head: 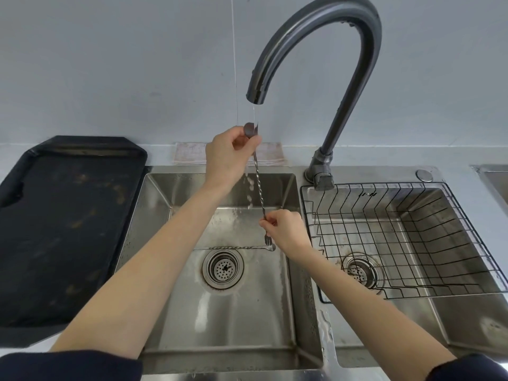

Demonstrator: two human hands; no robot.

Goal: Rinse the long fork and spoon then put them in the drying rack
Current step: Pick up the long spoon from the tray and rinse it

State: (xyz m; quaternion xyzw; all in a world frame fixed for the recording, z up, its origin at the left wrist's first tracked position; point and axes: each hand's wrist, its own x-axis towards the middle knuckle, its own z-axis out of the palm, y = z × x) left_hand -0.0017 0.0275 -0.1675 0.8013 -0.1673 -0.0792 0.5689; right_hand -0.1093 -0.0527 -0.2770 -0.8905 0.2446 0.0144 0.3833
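While water runs from the dark curved tap (324, 37), we turn the long twisted steel fork (259, 185) slowly under the stream | left hand (228, 155) grip closed at its disc end, right hand (283, 229) pinching just above the tines | long steel spoon (236, 247) lies flat in the left basin (165, 215) | black wire drying rack (398, 237) sits in the right basin.

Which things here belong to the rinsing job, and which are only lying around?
Belong to the job:
long fork, held by left hand and right hand
long spoon lying in the left sink basin
faucet, water running
drying rack

Just lying about:
black tray
folded cloth
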